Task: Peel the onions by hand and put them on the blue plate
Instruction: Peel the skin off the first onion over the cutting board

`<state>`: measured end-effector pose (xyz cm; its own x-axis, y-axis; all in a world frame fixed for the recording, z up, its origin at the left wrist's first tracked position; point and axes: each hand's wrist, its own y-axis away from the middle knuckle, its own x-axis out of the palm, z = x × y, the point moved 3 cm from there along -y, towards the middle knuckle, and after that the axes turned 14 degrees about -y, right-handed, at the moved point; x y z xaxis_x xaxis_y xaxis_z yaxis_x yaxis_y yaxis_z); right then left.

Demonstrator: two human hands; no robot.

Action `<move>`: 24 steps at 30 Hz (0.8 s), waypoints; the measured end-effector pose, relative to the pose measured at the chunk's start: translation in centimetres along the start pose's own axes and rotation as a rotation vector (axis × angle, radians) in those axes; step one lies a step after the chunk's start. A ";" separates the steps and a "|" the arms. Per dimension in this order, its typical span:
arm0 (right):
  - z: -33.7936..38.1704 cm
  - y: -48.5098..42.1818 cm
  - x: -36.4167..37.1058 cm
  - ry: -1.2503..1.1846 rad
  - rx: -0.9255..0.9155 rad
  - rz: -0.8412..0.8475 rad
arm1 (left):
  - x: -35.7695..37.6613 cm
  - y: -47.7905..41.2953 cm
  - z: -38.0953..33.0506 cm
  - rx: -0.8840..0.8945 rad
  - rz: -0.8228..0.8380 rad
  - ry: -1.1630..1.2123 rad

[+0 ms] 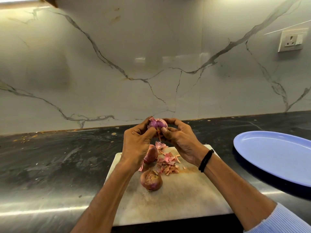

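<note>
The partly peeled onion is being held up in the air above the far edge of the cutting board, its purple flesh showing on top and scraps of dry skin clinging at its rim and hanging from its underside. The left hand is curling its fingers round the onion's left side, and the right hand is cupping the right side, its thumb pressing at the base where a strip of skin is dangling; both hands are gripping the same onion. Beneath them, loose peels are lying scattered over the far half of the board. A second onion is lying among them, partly hidden behind the left wrist, and an unpeeled onion is sitting nearer the person, just beside the left forearm. A black wristband is circling the right wrist, and a pale blue ribbed sleeve is showing at the lower right corner. The blue plate is resting on the dark countertop well to the right of the board, with nothing lying on its visible part. Behind everything, a veined marble backsplash is rising, carrying a wall socket at the upper right.
</note>
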<state>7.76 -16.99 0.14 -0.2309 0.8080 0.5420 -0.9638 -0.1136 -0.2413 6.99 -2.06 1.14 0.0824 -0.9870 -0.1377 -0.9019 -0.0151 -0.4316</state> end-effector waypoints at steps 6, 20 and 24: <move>0.1 0.0 -0.1 -0.020 -0.008 0.003 | -0.1 0.0 -0.1 0.016 0.021 -0.032; 0.4 0.0 0.0 0.022 -0.059 0.015 | 0.3 0.2 -0.5 0.033 0.010 -0.003; 0.3 -0.1 0.0 0.064 -0.068 0.020 | 0.0 0.4 -0.5 0.121 -0.013 -0.132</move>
<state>7.78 -17.15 0.37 -0.2388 0.8415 0.4847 -0.9473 -0.0921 -0.3068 6.43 -2.18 1.44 0.1561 -0.9571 -0.2440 -0.8435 -0.0006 -0.5371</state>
